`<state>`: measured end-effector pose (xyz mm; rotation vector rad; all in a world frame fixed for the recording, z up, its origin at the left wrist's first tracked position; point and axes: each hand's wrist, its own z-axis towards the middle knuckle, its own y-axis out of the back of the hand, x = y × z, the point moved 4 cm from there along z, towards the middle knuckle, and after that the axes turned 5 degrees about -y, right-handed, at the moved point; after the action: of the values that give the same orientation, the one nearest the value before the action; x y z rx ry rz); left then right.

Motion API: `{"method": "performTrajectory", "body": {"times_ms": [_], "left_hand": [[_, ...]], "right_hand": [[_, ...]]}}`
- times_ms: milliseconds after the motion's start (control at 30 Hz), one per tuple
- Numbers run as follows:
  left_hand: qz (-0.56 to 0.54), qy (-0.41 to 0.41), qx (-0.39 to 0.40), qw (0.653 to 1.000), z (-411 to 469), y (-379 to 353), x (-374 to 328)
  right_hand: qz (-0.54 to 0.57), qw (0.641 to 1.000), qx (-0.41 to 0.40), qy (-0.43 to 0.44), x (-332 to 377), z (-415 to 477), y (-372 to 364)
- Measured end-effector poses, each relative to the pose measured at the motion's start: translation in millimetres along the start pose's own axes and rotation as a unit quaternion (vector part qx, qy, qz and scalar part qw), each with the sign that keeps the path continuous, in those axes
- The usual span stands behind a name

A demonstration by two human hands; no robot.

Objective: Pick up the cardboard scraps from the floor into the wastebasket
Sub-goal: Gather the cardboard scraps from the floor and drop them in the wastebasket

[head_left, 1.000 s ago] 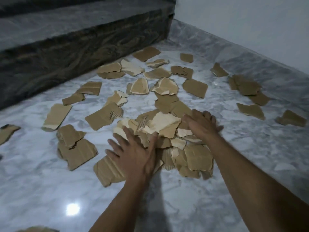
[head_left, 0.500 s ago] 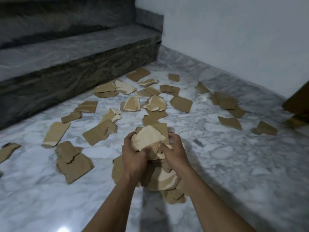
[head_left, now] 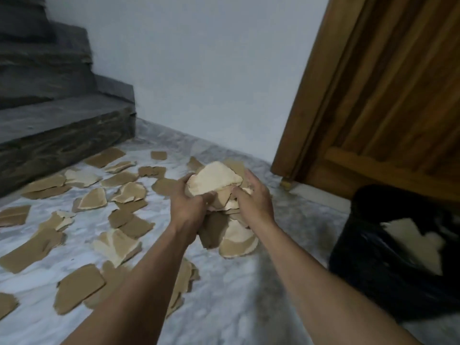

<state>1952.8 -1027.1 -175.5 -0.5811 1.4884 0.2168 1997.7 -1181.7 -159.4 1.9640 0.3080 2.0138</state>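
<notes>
A bundle of cardboard scraps (head_left: pixel 214 180) hangs in the air between my two hands, with brown and pale pieces drooping below it. My left hand (head_left: pixel 188 207) grips the bundle from the left, and my right hand (head_left: pixel 254 202) grips it from the right. Several more brown scraps (head_left: pixel 79 287) lie scattered on the marble floor (head_left: pixel 236 302) to the left and in front. The wastebasket (head_left: pixel 388 265), lined with a black bag, stands at the right and holds a pale scrap (head_left: pixel 410 235).
Dark stone steps (head_left: pixel 57 120) rise at the left. A white wall (head_left: pixel 199 70) runs behind the scraps. A wooden door (head_left: pixel 385 95) leans in at the upper right, just behind the wastebasket.
Both hands swept scraps together on the floor, closed around a bundle and lifted it up. The view has swung right, bringing the door and wastebasket into sight.
</notes>
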Motion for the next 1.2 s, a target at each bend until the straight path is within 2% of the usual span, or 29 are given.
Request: {"method": "performTrajectory", "body": {"times_ms": [300,400,567,700,800,1000,1200], "left_hand": [[-0.035,-0.054,0.174,0.983,-68.6,-247.3,-68.3],[-0.04,-0.031,0.237,0.97,-94.9,-315.3,-64.7],[0.023,0.001,0.307,0.951,-130.2,-378.9,-30.4],[0.072,0.043,0.372,0.924,-145.7,-391.7,-8.5],[0.051,0.057,0.386,0.919,-145.2,-389.4,-4.8],[0.072,-0.016,0.306,0.949,-103.2,-338.7,-12.2],[0.128,-0.049,0.183,0.974,-63.9,-209.9,-3.9]], "right_hand": [[0.015,0.977,-0.208,0.043,37.3,18.7,260.9],[0.004,0.962,-0.273,0.033,18.7,18.7,330.0],[0.001,0.953,-0.303,-0.009,-35.9,-2.6,392.3],[-0.024,0.957,-0.285,-0.056,-65.1,-18.6,408.5],[-0.038,0.956,-0.278,-0.08,-65.0,-23.5,412.9],[-0.072,0.963,-0.251,-0.059,-31.5,-20.4,375.3],[-0.086,0.975,-0.205,-0.006,-9.2,-3.9,270.8]]}}
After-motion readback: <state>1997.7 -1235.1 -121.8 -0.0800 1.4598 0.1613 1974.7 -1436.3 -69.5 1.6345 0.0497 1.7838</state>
